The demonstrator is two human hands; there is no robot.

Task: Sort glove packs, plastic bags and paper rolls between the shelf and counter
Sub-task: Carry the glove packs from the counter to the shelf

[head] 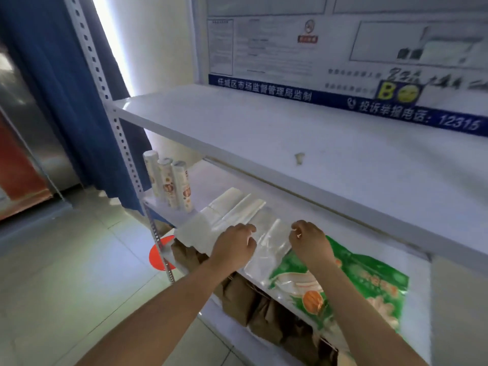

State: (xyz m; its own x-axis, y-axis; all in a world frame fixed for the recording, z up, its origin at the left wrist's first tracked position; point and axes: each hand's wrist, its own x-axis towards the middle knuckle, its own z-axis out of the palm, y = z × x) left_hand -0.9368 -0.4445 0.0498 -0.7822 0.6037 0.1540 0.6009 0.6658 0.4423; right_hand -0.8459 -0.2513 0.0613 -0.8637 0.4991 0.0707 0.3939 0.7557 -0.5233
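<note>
**Both hands at a clear bag on the middle shelf**

The left hand (pixel 233 247) and the right hand (pixel 310 243) are both at the front of the middle shelf (pixel 317 215), with a clear bag (pixel 269 249) lying flat between them. The right hand has its fingers curled, and thumb and forefinger pinch the upper right edge of this bag. The fingers of the left hand are bent and close together on the left edge of the bag. Whether they grip it or only rest on it, I cannot tell.

To the left of the clear bag, more plastic bags (pixel 232 210) lie flat on the same shelf. At the far left end, three paper rolls (pixel 169 180) stand upright, close beside each other. To the right, a green pack (pixel 364 276) lies flat, partly under the right wrist and touching the clear bag.

On the shelf below stand brown paper bags (pixel 250 299). The top shelf (pixel 237 122) carries one small scrap (pixel 299 157). Behind it a notice board (pixel 343 48) hangs on the wall, and a blue curtain (pixel 60 88) hangs at the left.
</note>
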